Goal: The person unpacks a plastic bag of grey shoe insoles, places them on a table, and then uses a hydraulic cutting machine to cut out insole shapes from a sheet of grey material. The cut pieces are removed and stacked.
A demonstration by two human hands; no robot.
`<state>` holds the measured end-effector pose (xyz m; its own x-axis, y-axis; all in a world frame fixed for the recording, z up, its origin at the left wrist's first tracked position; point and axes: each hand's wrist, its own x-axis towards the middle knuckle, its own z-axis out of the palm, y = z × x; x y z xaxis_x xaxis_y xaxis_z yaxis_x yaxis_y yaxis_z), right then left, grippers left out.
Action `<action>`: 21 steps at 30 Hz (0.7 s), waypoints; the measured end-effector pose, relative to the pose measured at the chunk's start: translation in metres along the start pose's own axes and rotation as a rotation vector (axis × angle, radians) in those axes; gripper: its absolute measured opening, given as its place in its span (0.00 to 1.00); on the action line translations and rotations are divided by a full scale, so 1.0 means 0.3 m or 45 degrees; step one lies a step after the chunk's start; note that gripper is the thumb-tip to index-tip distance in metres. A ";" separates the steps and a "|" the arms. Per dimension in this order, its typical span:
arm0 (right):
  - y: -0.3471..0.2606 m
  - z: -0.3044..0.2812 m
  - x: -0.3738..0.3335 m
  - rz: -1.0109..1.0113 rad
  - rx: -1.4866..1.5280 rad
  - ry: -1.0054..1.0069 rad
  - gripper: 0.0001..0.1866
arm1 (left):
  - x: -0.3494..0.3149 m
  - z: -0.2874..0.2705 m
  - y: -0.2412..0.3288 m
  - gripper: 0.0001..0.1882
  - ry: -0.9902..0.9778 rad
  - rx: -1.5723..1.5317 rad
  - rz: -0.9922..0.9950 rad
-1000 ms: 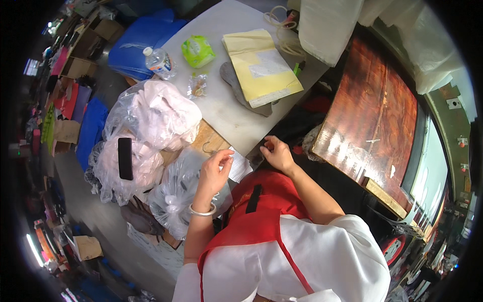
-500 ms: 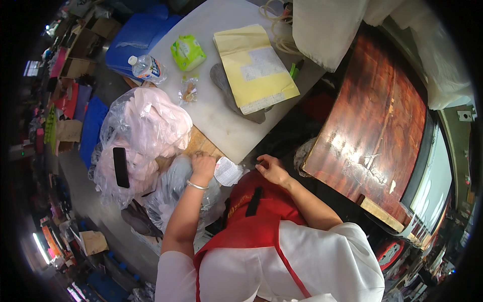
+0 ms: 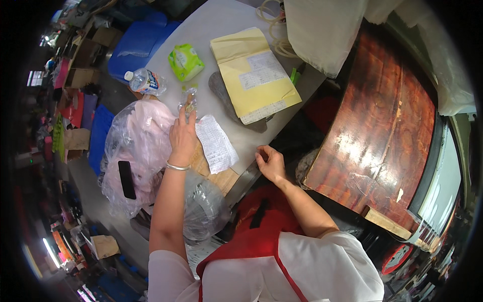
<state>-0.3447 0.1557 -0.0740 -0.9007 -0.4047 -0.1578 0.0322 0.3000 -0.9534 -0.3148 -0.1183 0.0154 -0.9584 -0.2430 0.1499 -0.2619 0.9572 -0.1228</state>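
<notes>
Left hand: the left hand [image 3: 182, 137] is raised at the left edge of the grey table [image 3: 211, 35], fingers closed on a small clear packet [image 3: 188, 100] with something brownish inside, held upright, probably so it can be looked at.
Packet's place: at the table's left edge, above the near end of the white paper slip [image 3: 216, 143], just right of the big plastic bag.
Right hand: the right hand [image 3: 271, 163] rests on the near edge of the table, fingers loosely curled and holding nothing, as if steadying the body.
Paper slip: lies flat, half on the table and half on a brown board [image 3: 221, 177], touching the left wrist's side.
Bag: a clear bag of pink cloth [image 3: 136, 146] bulges at the left, a black phone-like slab [image 3: 126, 179] lying on it.
Far table: 1 yellow envelope [image 3: 254, 75] over a dark grey pad, 1 green tissue pack [image 3: 185, 61], 1 water bottle [image 3: 146, 81] on its side at the left rim.
Right side: a polished red-brown wooden panel [image 3: 387, 126] stands well apart from both hands.
</notes>
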 end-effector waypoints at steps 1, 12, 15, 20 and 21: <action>0.002 -0.003 0.008 -0.013 0.005 0.022 0.11 | 0.003 0.001 0.010 0.21 -0.031 -0.008 -0.012; -0.023 0.014 0.013 -0.126 -0.121 -0.048 0.10 | -0.259 0.117 0.076 0.10 -0.198 -0.635 -0.451; -0.043 0.046 0.006 -0.208 -0.146 -0.117 0.11 | -0.271 0.114 0.084 0.09 -0.241 -0.798 -0.465; -0.051 0.074 0.059 -0.179 -0.060 -0.045 0.11 | -0.186 0.124 0.160 0.09 -0.222 -1.043 -0.374; -0.048 0.075 0.072 -0.118 -0.005 -0.038 0.11 | -0.167 0.136 0.184 0.09 -0.225 -1.151 -0.347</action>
<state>-0.3548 0.1233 -0.0695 -0.8864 -0.4565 -0.0763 -0.0527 0.2633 -0.9633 -0.2858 -0.0595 -0.0389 -0.9001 -0.4246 -0.0979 -0.3627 0.6056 0.7083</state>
